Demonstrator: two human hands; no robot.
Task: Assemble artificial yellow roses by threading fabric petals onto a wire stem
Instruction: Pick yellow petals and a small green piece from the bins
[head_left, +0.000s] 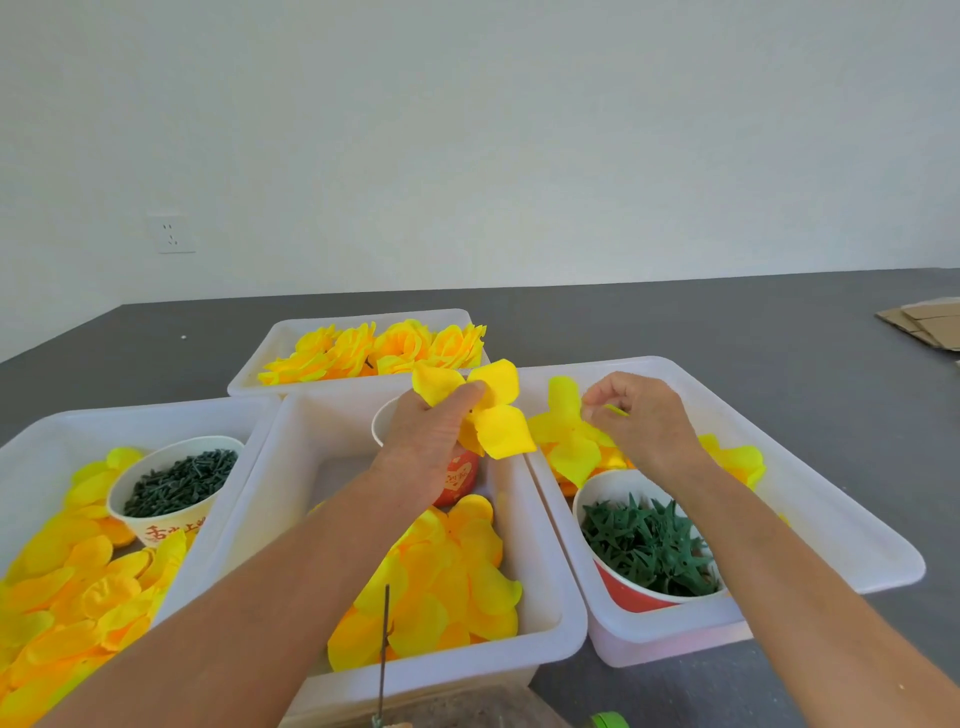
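Observation:
My left hand (431, 441) grips a yellow petal piece (493, 410) with several lobes, held up over the middle white bin (561, 613). My right hand (644, 421) pinches a second yellow petal piece (569, 441) above the right bin (841, 525). A thin dark wire stem (384, 649) stands upright at the near edge of the middle bin, with neither hand on it. Loose yellow petals (447, 577) lie heaped in the middle bin.
A back bin (270, 343) holds finished yellow roses (384, 348). The left bin (31, 452) has petals and a paper cup of dark green pegs (182, 483). A red cup of green calyx pieces (644, 545) sits in the right bin. Flat cardboard (924, 325) lies far right.

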